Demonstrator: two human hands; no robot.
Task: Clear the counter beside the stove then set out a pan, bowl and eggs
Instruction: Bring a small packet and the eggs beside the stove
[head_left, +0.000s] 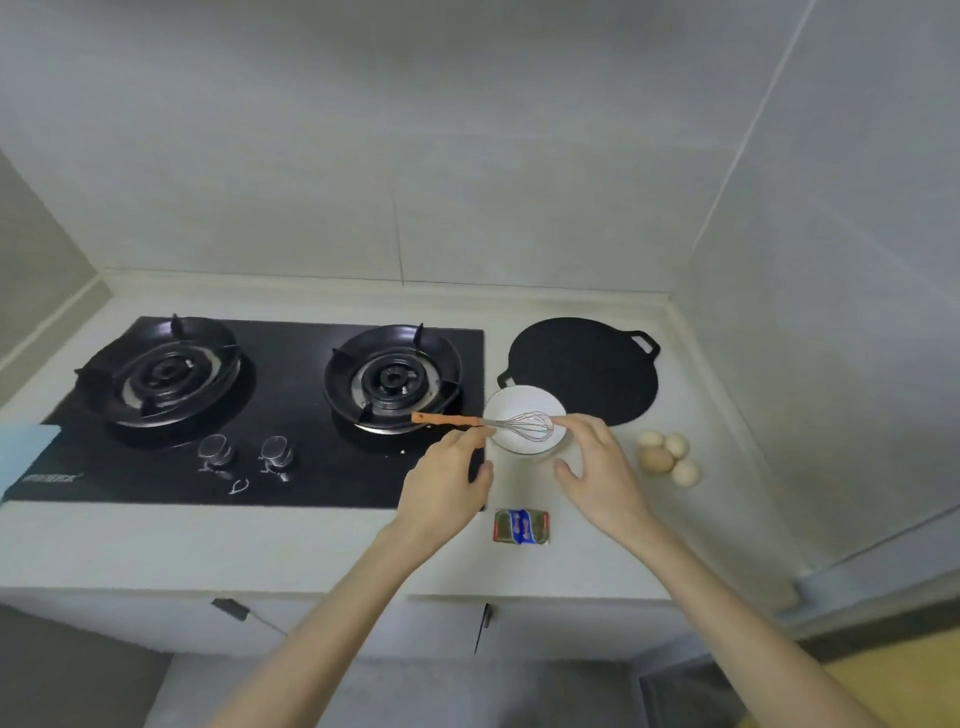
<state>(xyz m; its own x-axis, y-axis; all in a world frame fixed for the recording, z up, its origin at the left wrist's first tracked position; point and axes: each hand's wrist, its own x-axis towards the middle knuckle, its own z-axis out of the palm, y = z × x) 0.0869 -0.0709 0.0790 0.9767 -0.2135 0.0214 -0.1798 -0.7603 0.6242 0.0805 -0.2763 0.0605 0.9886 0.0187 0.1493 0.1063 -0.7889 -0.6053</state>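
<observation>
— Where is there room on the surface (260, 551)?

— The front strip before the stove (291, 467) is bare, up to the small packet (521, 526). The front right corner past the packet is open too.

— And further back on the right?

— Crowded. The pan (587, 369) fills the back corner, and the bowl (524, 410) overlaps its near rim. The whisk (519, 425) lies across the bowl with its handle jutting left over the stove. The left hand (441, 488) and right hand (597, 467) flank the bowl. The eggs (667, 457) cluster beside the right hand, leaving a narrow lane to the side wall (779, 415).
</observation>
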